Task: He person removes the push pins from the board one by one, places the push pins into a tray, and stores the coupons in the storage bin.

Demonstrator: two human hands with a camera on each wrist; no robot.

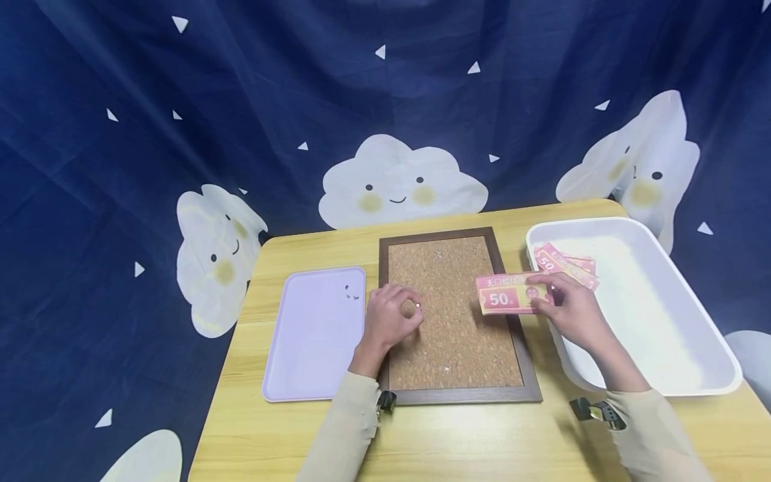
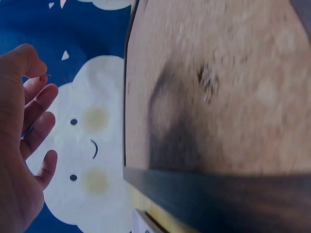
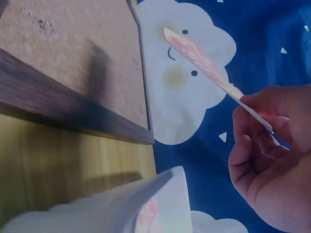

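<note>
Beige sleeves (image 1: 349, 428) enter from the near edge. Left to right: a smooth lilac tray (image 1: 313, 348) bearing a few pins; the left hand (image 1: 388, 320), fingertips pinching a small pin (image 1: 417, 306) over the bare, grainy cork board (image 1: 452, 335); the right hand (image 1: 575, 309) pinching a thin pink "50" note (image 1: 512, 293) at the board's right frame. More notes (image 1: 566, 262) remain in the white bin (image 1: 693, 375); pinning seems barely begun.

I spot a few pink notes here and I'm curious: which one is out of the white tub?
The note marked 50, pinched in the right hand over the cork board's right edge. The other notes lie inside the white tub.
</note>
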